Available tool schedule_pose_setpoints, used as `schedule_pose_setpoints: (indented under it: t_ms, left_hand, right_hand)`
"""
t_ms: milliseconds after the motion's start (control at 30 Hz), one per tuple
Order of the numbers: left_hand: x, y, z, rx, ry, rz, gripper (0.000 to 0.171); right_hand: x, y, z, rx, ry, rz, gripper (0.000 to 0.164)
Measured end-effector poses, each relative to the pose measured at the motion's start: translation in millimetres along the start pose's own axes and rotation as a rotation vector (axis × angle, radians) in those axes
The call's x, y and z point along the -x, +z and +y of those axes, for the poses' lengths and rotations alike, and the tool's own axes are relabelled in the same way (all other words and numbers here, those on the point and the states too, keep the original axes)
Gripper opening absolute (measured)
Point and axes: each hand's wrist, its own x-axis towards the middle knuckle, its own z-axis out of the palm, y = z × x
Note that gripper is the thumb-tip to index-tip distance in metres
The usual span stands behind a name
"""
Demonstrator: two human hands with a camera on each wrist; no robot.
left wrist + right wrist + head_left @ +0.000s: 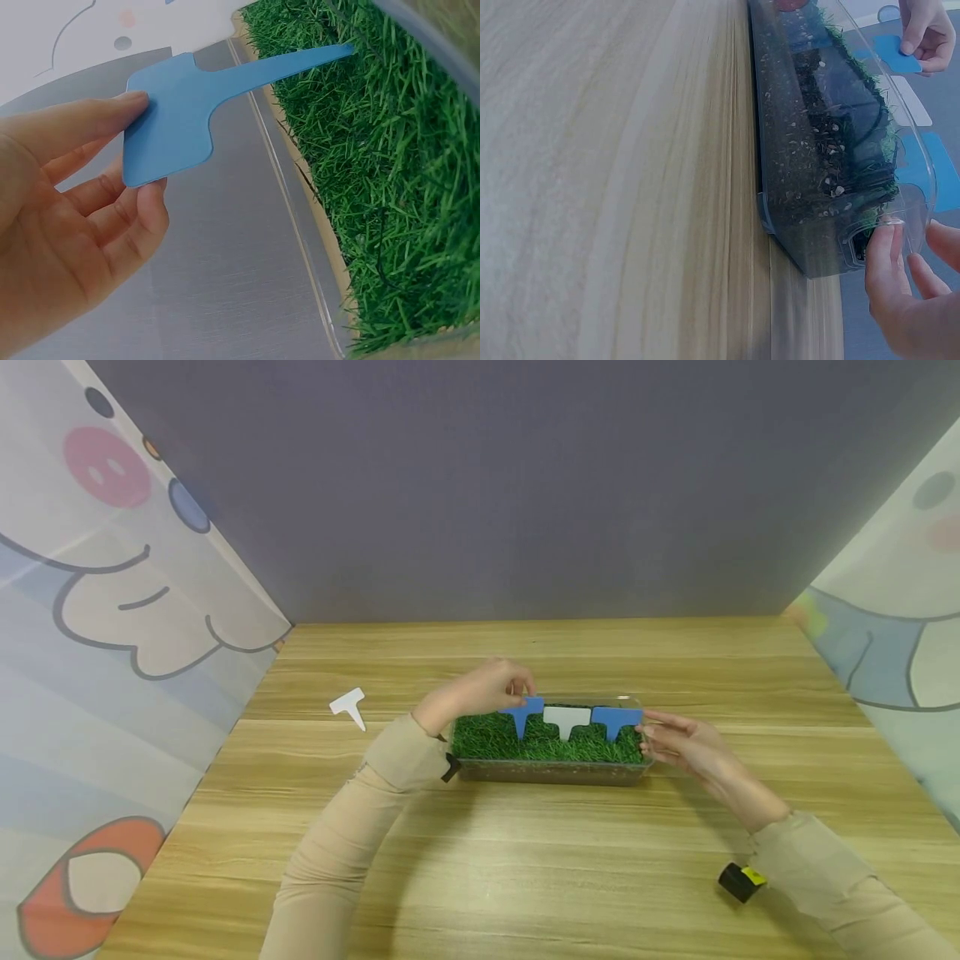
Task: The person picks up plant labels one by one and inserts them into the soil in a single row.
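Observation:
My left hand (495,683) pinches the head of a blue T-shaped plant label (169,124) between thumb and fingers. Its pointed stem reaches to the artificial grass (390,187), the tip overlapping the blades in the left wrist view. The grass tops a long clear plastic planter box (832,195) with dark, pale-flecked soil inside. At the box's right end, my right hand (693,752) holds the end wall near the rim with its fingertips. A white label (567,718) stands upright mid-box, and another blue label (617,717) stands near the right end.
One more white T-shaped label (348,706) lies on the wooden table (525,860), left of the box. A black device with a yellow tag (741,882) sits by the right cuff. A grey panel (480,485) rises behind the table, with cartoon-printed sheets at both sides.

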Motion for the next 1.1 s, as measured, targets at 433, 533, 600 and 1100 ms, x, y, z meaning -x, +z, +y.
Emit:
schedule_pose_setpoints:
  t_ms: [433,533,600,1100]
  left_hand:
    - [-0.8,5.2,-2.4,0.000,-0.023,-0.030,0.014]
    - [-1.5,6.3,-2.8,0.006,-0.031,-0.040,0.015]
    - [-2.1,6.7,-3.1,0.004,-0.034,-0.045,0.015]
    - [-1.6,10.3,-2.5,-0.019,-0.050,-0.058,0.016]
  right_hand:
    - [-0.5,0.1,0.8,0.001,-0.005,0.002,0.060]
    - [-0.4,0.1,0.6,0.002,-0.004,-0.002,0.061]
    - [-0.4,0.2,0.4,0.005,-0.002,0.000,0.062]
    - [-1.0,-0.4,0.6,-0.015,-0.003,-0.001,0.059]
